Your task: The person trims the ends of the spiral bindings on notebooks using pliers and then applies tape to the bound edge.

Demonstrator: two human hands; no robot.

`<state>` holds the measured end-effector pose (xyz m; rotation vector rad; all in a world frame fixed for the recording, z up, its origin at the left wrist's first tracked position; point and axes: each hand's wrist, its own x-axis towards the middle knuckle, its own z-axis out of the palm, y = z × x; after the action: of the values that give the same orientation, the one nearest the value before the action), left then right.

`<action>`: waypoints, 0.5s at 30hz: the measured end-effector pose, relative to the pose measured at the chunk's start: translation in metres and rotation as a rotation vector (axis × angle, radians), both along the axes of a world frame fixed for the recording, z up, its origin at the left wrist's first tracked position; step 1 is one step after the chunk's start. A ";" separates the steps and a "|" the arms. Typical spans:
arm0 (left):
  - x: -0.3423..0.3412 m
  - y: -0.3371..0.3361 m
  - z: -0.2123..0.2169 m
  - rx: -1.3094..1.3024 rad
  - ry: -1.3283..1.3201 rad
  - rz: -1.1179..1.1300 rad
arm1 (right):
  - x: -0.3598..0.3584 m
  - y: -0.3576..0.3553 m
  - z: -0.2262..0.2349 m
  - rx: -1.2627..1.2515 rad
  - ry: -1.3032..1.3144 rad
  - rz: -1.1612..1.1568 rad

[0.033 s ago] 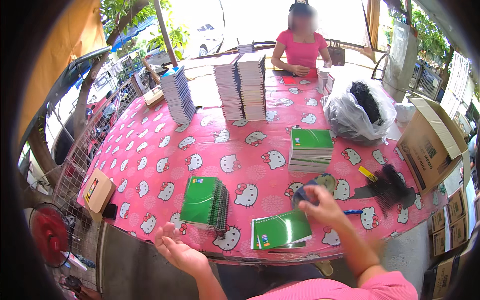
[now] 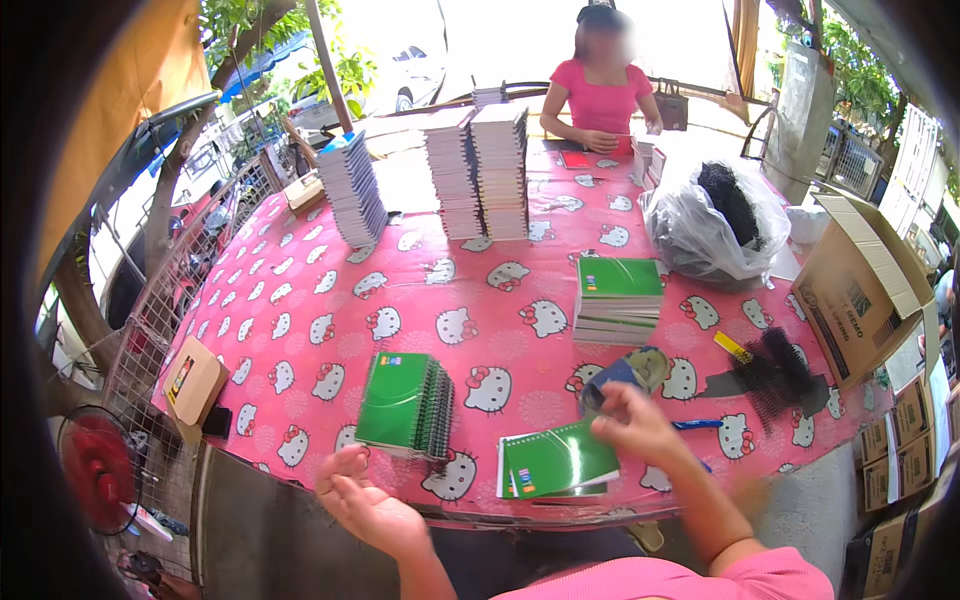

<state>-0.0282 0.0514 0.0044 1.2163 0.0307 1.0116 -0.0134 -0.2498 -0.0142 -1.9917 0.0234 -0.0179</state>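
Note:
My left hand [image 2: 372, 508] is palm up at the near table edge, fingers loosely stretched and holding nothing. It is just below a stack of green spiral notebooks [image 2: 395, 402] with black coils. My right hand [image 2: 645, 432] hovers at the upper right corner of a few loose green notebooks [image 2: 560, 460], which have punched holes and no coil showing. Its thumb and fingers are bent but apart, with nothing visible between them. Behind that hand lies a round blue object [image 2: 640, 370], partly hidden. Farther back is a stack of green-covered notebooks [image 2: 618, 300].
A blue pen [image 2: 698, 424] and black spiral coils [image 2: 780, 370] are at right, near an open cardboard box [image 2: 860, 290] and a clear bag [image 2: 690, 230] of black coils. Tall notebook stacks [image 2: 500, 175] stand behind. Across the table sits a person in pink [image 2: 600, 95].
My left hand has shifted slightly right, its fingers a little more closed. My right hand has lowered slightly toward the loose notebooks. The notebooks look the same.

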 end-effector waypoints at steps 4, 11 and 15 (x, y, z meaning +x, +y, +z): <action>-0.004 -0.051 -0.004 0.180 0.148 -0.346 | -0.010 -0.001 -0.030 0.072 0.066 0.012; -0.017 -0.093 -0.011 0.490 0.285 -0.320 | -0.028 0.006 0.006 0.152 -0.168 0.003; -0.024 -0.089 -0.029 0.685 0.274 -0.528 | -0.032 0.033 -0.018 0.638 -0.242 0.107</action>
<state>-0.0526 -0.0377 -0.0244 1.8521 -0.4342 0.3800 -0.0457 -0.2169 -0.0324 -1.3401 -0.2099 -0.1620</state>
